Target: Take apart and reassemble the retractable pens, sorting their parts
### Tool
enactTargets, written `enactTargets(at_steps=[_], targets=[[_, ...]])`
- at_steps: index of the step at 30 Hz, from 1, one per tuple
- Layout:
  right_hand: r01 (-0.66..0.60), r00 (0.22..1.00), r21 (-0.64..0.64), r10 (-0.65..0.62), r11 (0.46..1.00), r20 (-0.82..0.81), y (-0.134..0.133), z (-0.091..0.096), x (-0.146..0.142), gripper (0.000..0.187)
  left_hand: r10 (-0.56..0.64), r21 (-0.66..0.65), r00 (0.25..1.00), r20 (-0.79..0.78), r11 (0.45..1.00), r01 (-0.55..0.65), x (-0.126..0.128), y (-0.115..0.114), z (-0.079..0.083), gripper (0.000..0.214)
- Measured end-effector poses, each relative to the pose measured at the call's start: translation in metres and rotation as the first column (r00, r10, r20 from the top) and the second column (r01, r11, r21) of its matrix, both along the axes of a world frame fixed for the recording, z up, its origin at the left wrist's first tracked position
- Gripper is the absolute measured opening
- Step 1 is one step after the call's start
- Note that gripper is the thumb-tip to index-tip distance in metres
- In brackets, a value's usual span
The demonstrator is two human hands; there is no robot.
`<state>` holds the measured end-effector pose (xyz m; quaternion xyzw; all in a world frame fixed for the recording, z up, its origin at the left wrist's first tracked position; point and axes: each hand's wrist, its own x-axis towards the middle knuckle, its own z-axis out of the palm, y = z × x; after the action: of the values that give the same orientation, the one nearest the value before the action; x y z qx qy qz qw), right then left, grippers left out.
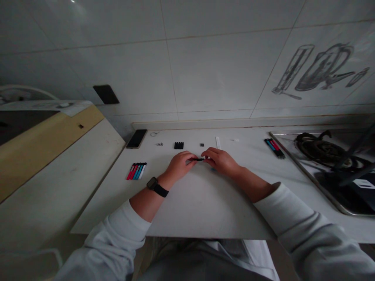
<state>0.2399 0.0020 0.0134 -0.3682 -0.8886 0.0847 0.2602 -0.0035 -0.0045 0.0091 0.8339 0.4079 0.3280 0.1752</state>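
Observation:
In front of me, my left hand (pixel 182 164) is closed in a pinch on a thin black pen-like part (pixel 199 159). My right hand (pixel 219 160) pinches the other end of that part, its fingertips partly hiding it. A bit of teal (pixel 213 169) shows beneath the right hand; what it belongs to I cannot make out. Just beyond the fingers lie a small dark block (pixel 202 144) and white strips (pixel 218 142). Several short black pieces (pixel 178 145) stand side by side beyond the left hand, with several tiny metal parts (pixel 159 144) to their left.
Red, teal and white tubes with black ends (pixel 136 171) lie in a row at left. More coloured tubes (pixel 274 148) lie at right beside the gas hob (pixel 319 150). A phone (pixel 136 139), a thin ring (pixel 154 134) and a small whitish piece (pixel 235 139) lie near the wall.

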Motion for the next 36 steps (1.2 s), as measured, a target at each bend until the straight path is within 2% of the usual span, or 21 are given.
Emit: enactTargets(at_steps=[7,11,15,17,18,20,22,25,28,33,36], targets=[[-0.063,0.997,0.013,0.064,0.998,-0.038,-0.01,0.005,-0.009,0.032,-0.053,-0.016,0.998,0.033,0.998,0.054,0.002,-0.002,0.0,0.011],[-0.077,0.974,-0.022,0.071,0.997,-0.215,-0.016,0.007,-0.016,0.04,-0.068,-0.013,0.997,0.043,0.998,0.069,0.002,-0.002,-0.001,0.01],[0.044,0.862,-0.13,-0.103,0.991,-0.497,-0.01,0.011,-0.014,0.046,-0.017,-0.006,0.998,0.061,1.0,0.018,0.0,0.0,-0.001,0.01],[0.149,0.814,-0.181,-0.224,0.972,-0.536,-0.003,0.015,-0.006,0.046,0.056,-0.013,0.994,0.096,0.998,-0.055,-0.002,0.003,-0.003,0.011],[0.198,0.82,-0.203,-0.276,0.959,-0.502,0.0,0.017,-0.001,0.044,0.096,-0.021,0.988,0.121,0.995,-0.094,-0.003,0.005,-0.005,0.011],[0.242,0.894,-0.248,-0.315,0.938,-0.32,0.007,0.022,0.012,0.037,0.166,-0.055,0.971,0.17,0.986,-0.159,-0.005,0.009,-0.009,0.012],[0.198,0.971,-0.319,-0.231,0.927,-0.068,0.011,0.024,0.023,0.029,0.203,-0.109,0.957,0.209,0.977,-0.184,-0.006,0.012,-0.013,0.011],[0.091,0.984,-0.453,-0.011,0.887,0.176,0.013,0.021,0.033,0.022,0.218,-0.173,0.945,0.245,0.969,-0.178,-0.006,0.014,-0.017,0.009],[0.061,0.964,-0.481,0.073,0.874,0.255,0.011,0.016,0.034,0.018,0.214,-0.192,0.943,0.257,0.967,-0.167,-0.006,0.014,-0.018,0.008],[0.065,0.96,-0.412,0.055,0.909,0.273,0.008,0.016,0.027,0.006,0.192,-0.17,0.956,0.22,0.973,-0.156,-0.006,0.011,-0.014,0.006],[0.07,0.981,-0.387,0.007,0.919,0.194,0.008,0.016,0.023,0.008,0.193,-0.142,0.965,0.177,0.975,-0.169,-0.006,0.009,-0.012,0.007]])
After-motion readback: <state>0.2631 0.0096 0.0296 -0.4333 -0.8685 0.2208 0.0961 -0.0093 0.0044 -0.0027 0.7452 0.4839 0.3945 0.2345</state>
